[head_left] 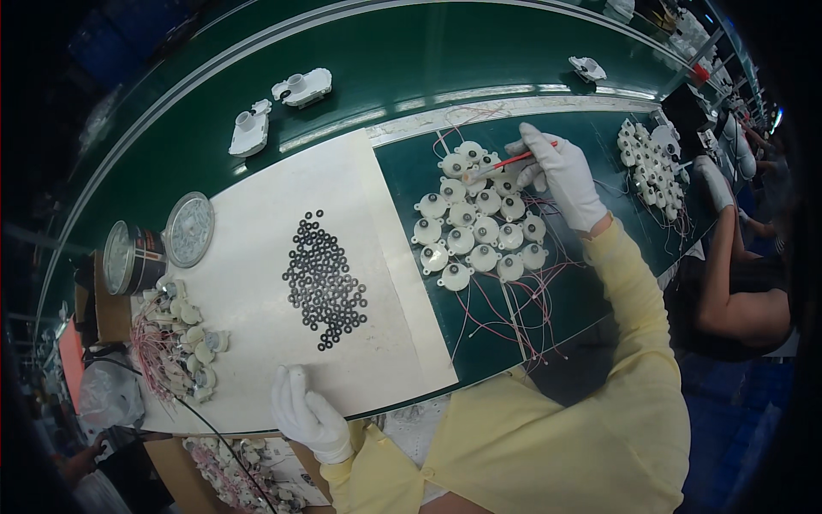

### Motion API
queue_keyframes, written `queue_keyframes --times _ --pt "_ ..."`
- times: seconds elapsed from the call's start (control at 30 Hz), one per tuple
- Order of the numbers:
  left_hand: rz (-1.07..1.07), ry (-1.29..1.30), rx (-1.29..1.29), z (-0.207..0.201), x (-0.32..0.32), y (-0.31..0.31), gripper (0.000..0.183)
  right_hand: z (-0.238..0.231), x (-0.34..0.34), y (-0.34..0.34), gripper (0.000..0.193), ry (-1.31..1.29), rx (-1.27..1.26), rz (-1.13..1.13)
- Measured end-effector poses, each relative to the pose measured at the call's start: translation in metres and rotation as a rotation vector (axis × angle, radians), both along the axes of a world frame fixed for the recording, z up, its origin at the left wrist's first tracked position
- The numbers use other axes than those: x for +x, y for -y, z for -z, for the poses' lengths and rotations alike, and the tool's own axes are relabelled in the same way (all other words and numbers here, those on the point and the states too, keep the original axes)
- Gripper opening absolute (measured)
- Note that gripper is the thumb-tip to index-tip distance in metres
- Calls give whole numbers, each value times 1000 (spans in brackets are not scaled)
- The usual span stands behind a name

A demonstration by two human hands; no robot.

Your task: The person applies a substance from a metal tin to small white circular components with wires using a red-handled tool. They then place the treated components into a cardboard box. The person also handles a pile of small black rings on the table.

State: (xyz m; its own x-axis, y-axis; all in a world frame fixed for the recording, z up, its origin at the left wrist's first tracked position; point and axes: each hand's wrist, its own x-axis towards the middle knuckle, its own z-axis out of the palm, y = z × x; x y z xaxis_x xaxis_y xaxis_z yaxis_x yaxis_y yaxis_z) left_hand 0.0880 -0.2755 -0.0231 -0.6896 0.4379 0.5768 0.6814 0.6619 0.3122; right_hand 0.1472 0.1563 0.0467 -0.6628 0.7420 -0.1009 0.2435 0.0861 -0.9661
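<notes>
My right hand (pixel 567 176), in a white glove, grips a thin brush (pixel 512 160) with a red handle. The brush's pale tip points down to the left, over the far part of a cluster of round white motor-like parts (pixel 485 230). Each of these has a dark centre, and thin red and white wires trail from several toward me. At the near edge of a white sheet (pixel 402 343), my gloved left hand (pixel 310 420) rests with its fingers stretched out and nothing in it. Beyond it lies a pile of small black rings (pixel 325 283).
An open tin (pixel 133 257) and its round lid (pixel 189 230) stand at the left, behind a heap of wired white parts (pixel 175 338). White housings (pixel 250 130) sit on the green conveyor (pixel 411 60). At right are more white parts (pixel 652 167) beside a co-worker's gloved hand (pixel 713 182).
</notes>
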Motion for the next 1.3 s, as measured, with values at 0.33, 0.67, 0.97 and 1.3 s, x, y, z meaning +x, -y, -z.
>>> queue_keyframes --times 0.33,0.67,0.97,1.3 --pt "-1 2 11 0 1 0 29 3 10 -8 47 -14 -5 54" --pt "-4 11 11 -1 1 -2 28 -2 -4 -18 50 -59 45 70" --pt "-7 10 12 -1 1 -1 28 9 -9 -29 50 -10 28 14" --pt "-13 16 20 0 1 -1 28 8 0 -26 52 -29 73 89"
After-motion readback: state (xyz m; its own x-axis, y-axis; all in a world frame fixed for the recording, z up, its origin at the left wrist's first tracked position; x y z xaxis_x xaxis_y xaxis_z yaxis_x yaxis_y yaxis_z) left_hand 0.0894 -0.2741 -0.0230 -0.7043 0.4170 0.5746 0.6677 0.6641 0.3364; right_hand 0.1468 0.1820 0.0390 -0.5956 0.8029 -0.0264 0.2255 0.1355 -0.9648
